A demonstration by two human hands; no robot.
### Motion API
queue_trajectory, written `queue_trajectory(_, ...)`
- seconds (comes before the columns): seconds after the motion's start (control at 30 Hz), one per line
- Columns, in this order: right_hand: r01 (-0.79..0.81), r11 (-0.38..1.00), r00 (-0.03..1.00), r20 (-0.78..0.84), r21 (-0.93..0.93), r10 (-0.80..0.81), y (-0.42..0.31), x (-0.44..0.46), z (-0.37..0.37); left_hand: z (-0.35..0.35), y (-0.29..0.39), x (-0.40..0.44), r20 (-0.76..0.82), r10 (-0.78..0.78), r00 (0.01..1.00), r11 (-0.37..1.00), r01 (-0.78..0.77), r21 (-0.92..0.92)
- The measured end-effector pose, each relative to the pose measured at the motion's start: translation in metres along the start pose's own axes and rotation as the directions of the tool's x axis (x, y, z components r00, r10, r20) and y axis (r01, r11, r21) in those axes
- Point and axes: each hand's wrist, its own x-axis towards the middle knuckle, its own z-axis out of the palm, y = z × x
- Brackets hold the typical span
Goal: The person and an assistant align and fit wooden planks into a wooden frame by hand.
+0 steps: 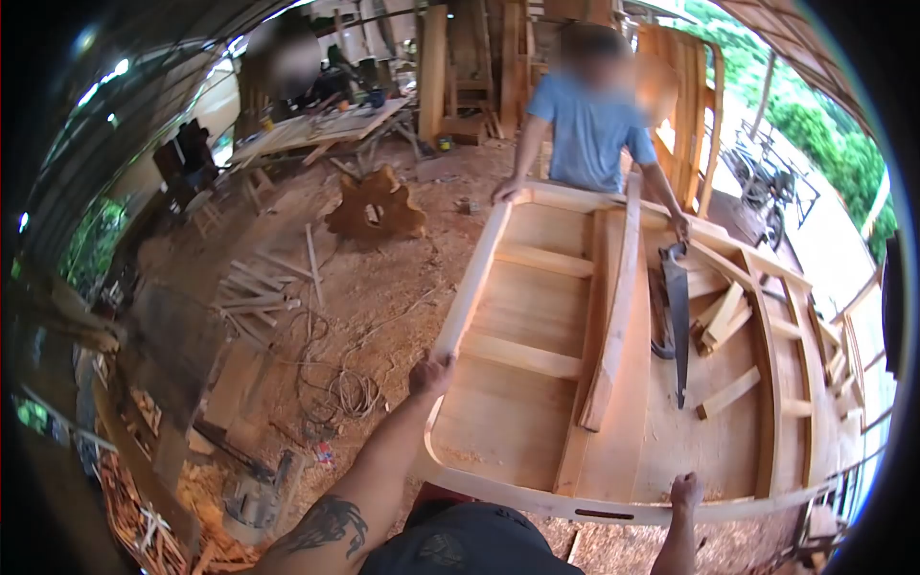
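Observation:
A large wooden frame panel [517, 359] with crosspieces spreads in front of me. My left hand [431, 374] is closed round its left edge. Near the front rim, my right hand [686, 490] is closed in a fist; what it holds, if anything, is hidden. A loose long plank [618, 316] lies across the panel. Right of it rests a handsaw [677, 307], beside several short wood blocks [728, 393]. At the far edge stands a co-worker in a blue shirt [586, 125], one hand on the frame corner and the other near the saw's handle.
A coiled cable [353, 393] and scattered wood strips [254, 292] lie on the dusty floor at left. Behind them are a sawn wood slab [374, 213] and a workbench [316, 129]. Tall boards [671, 105] lean behind the co-worker.

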Motion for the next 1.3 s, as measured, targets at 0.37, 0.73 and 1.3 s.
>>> queue_trajectory(0.37,0.025,1.0,1.0,0.004,-0.002,-0.025,-0.005,-0.001,-0.007,-0.005,-0.002,-0.007,-0.024,0.007,1.0,0.998,-0.008,-0.061)
queue_trajectory(0.73,0.071,0.997,0.997,0.027,-0.032,-0.071,0.002,0.003,-0.003,-0.011,0.001,-0.01,-0.001,-0.004,1.0,0.998,0.003,-0.07)
queue_trajectory(1.3,0.083,0.996,0.995,-0.064,0.041,-0.08,0.016,0.008,0.012,-0.014,0.004,-0.016,-0.004,-0.014,1.0,0.997,0.014,-0.081)
